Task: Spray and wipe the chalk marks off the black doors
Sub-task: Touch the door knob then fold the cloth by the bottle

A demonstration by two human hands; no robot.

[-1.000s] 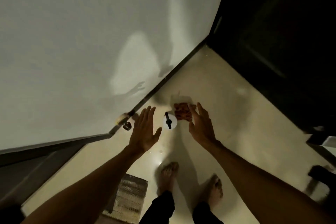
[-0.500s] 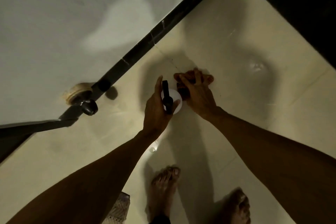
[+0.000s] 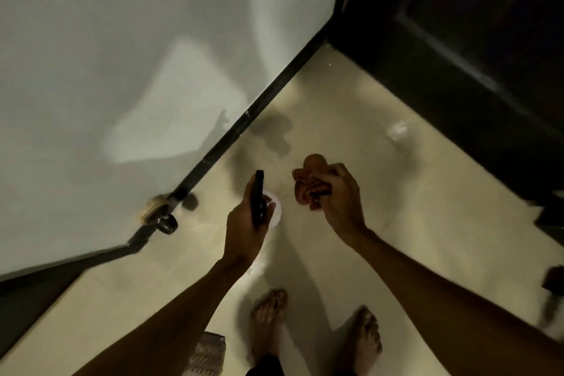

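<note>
My left hand (image 3: 244, 229) grips a white spray bottle (image 3: 274, 212) with a black trigger head, held above the cream floor. To its right my right hand (image 3: 341, 195) clutches a bunched red-brown cloth (image 3: 311, 185), also off the floor. A black door (image 3: 457, 40) fills the upper right; I can make out no chalk marks on it in this dim light.
A white wall (image 3: 122, 70) with a black skirting (image 3: 244, 122) runs along the left. A door stopper (image 3: 166, 223) sits by the skirting. My bare feet (image 3: 268, 314) stand below, with a woven mat (image 3: 207, 351) at the bottom edge and dark objects (image 3: 552, 281) at the right edge.
Both hands reached down with fingers spread, closed on the bottle and the cloth on the floor, and have now lifted them. The view has tilted back up toward the door.
</note>
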